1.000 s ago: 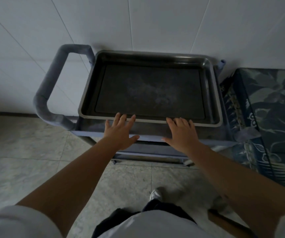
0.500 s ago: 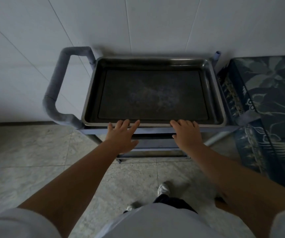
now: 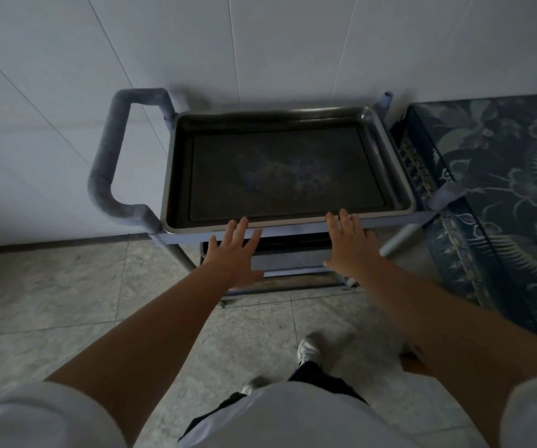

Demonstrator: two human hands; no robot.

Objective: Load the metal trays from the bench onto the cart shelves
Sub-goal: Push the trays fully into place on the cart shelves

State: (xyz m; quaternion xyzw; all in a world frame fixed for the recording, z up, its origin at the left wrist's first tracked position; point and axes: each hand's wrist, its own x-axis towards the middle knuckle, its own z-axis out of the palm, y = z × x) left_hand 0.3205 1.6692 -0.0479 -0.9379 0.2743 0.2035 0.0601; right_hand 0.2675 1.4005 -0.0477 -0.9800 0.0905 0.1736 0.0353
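Both hands have eased back from the near rim of the dark rectangular metal tray (image 3: 288,171), which sits on the blue-grey cart's top shelf (image 3: 293,226). Lower shelves are mostly hidden. Left hand (image 3: 232,253) and right hand (image 3: 348,244) hover flat, fingers spread, gripping nothing; whether fingertips touch the rim is unclear

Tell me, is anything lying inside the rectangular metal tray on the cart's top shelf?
No, the rectangular metal tray on the blue cart shows only its bare dark bottom.
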